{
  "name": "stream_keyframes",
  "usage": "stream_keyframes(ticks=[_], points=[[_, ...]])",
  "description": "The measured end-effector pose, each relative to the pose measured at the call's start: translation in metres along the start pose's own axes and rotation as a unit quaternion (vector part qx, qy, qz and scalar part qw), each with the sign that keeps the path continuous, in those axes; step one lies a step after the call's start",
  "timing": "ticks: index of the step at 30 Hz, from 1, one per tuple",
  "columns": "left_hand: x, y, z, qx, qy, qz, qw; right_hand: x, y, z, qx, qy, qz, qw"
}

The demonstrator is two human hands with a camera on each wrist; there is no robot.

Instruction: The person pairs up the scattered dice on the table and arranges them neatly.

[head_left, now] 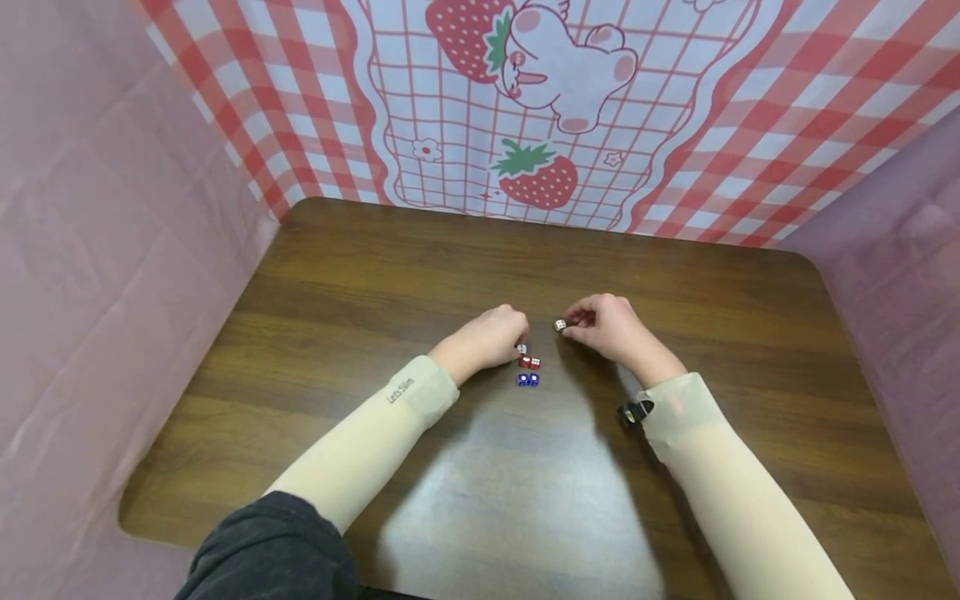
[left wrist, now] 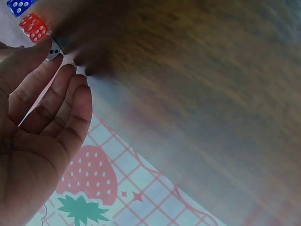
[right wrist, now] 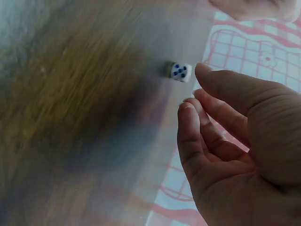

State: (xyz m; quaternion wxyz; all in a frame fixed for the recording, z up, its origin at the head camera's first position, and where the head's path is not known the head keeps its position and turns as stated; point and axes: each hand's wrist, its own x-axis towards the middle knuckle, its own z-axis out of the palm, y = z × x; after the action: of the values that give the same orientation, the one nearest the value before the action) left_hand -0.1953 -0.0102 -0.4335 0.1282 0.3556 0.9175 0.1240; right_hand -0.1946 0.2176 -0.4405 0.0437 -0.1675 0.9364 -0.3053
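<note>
My left hand [head_left: 489, 335] pinches a small white die [left wrist: 54, 51] with dark pips between thumb and index finger, low over the table. Right beside it sit two red dice [head_left: 529, 363], and nearer the front edge two blue dice [head_left: 528, 381] lie side by side. Another white die [head_left: 560, 326] rests to the right of these. My right hand [head_left: 606, 327] is just beside that die, thumb and fingers loosely bent. In the right wrist view a small gap separates this white die [right wrist: 180, 72] from the thumb tip.
The dice lie near the middle of a brown wooden table [head_left: 360, 275] with rounded corners. A strawberry-print checked cloth [head_left: 450, 125] hangs behind it, and pink cloth [head_left: 105, 250] hangs at both sides. A small black device [head_left: 636, 412] is strapped at the right wrist.
</note>
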Motion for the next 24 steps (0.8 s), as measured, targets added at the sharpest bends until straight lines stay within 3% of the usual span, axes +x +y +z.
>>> stream_keyframes(ticks=[10,24], points=[[0.004,-0.002,0.002,0.003,0.0,0.008,1.0,0.012,0.01,0.008,0.003,-0.02,-0.014,1.0],[0.004,-0.001,0.001,0.002,0.0,0.0,1.0,0.002,-0.003,0.018,-0.003,-0.038,-0.029,0.999]])
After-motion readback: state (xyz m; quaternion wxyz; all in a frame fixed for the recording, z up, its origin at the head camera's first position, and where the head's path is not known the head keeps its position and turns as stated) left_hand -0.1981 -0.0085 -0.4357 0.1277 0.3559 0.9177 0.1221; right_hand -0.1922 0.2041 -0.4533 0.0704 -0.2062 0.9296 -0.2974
